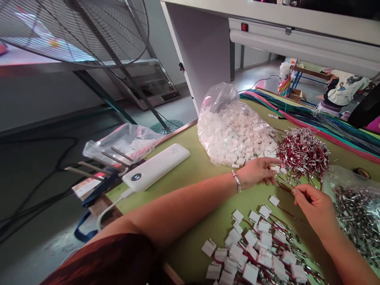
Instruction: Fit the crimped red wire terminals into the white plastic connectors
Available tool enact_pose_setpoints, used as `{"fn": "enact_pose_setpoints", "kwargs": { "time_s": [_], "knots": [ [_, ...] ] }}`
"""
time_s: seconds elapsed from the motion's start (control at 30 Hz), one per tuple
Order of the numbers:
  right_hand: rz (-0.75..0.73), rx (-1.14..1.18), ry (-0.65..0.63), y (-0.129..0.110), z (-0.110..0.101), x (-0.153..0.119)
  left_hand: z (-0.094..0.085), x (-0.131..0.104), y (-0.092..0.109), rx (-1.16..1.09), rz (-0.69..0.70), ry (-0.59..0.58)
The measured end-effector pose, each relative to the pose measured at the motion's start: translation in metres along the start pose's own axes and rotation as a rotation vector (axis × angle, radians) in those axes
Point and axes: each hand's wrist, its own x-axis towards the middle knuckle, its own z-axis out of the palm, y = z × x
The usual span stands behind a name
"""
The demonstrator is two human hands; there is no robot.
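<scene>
My left hand (261, 171), a bracelet on its wrist, reaches to the gap between the bag of housings and the wire pile. Its index finger and thumb are apart, with a small white connector housing (275, 169) between their tips; no grip on it shows. My right hand (314, 204) is closed, thumb against index finger, on a thin red wire (285, 185) with metal ends pointing left. Just behind both hands sits a heap of short red wires (303, 152) with crimped metal terminals. Nearer me lie several white housings (265, 239) with red wires fitted.
A clear plastic bag (227, 126) spills white housings. At right lies another bag with metal-tipped wires (356, 213). A white power bank (157, 168) with a cable lies on the green table (192, 198). Long wire bundles (311, 126) run along the back; a fan (74, 31) stands left.
</scene>
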Motion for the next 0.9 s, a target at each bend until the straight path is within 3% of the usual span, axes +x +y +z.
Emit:
{"fn": "enact_pose_setpoints", "kwargs": {
  "time_s": [0.17, 0.3, 0.6, 0.77, 0.9],
  "knots": [
    [-0.058, -0.065, 0.087, -0.0027, -0.0027, -0.0003, 0.0011, 0.0023, -0.0059, -0.021, -0.007, 0.016],
    [-0.044, -0.049, 0.079, -0.0028, -0.0036, -0.0005, 0.0019, 0.0017, -0.0084, -0.005, 0.004, -0.018],
    [0.098, 0.086, -0.247, -0.0053, -0.0034, 0.0000, 0.0045, -0.0007, -0.0079, 0.035, 0.059, -0.126],
    [0.329, 0.275, -0.379, -0.0062, -0.0060, 0.0013, 0.0015, 0.0004, -0.0074, 0.134, 0.084, -0.137],
    [0.513, 0.524, -0.506, -0.0039, -0.0084, 0.0018, -0.0035, 0.0006, -0.0059, 0.182, 0.085, -0.236]
  ]
}}
